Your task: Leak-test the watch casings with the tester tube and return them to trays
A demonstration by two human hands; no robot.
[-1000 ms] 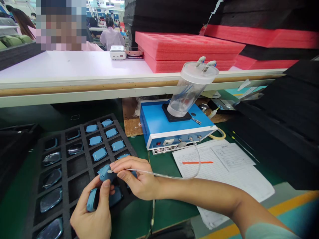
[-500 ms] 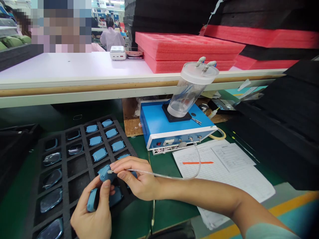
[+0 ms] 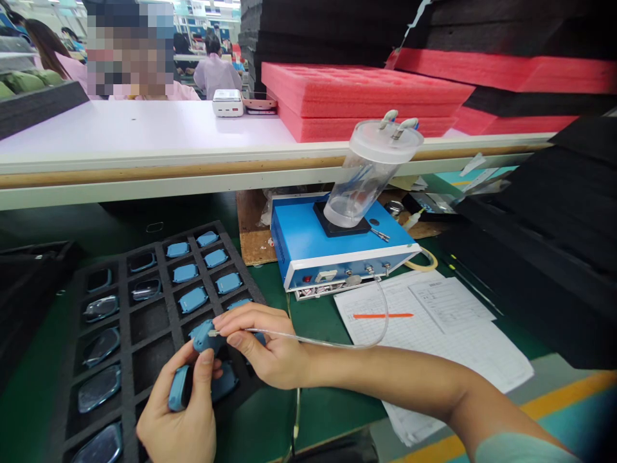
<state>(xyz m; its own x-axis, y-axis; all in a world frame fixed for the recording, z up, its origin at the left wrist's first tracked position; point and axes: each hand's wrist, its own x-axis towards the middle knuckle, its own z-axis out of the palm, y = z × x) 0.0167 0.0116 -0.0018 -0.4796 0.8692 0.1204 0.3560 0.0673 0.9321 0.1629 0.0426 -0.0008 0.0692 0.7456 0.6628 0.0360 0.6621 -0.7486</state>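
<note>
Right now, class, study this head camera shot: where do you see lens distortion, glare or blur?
Head view: the wide lens bows the bench edge and stretches the tray; the plastic jar lid shows soft glare; the left hand, right hand, blue case and thin tube look sharp.

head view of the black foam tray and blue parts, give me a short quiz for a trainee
1. Which hand pinches the end of the clear tube at the blue part, the left hand or the right hand?
2. True or false: the clear plastic canister stands tilted on the black pad of the blue bench unit.
3. What colour are the foam sheets stacked on the white shelf?

Key: 1 right hand; 2 true; 3 red
</note>
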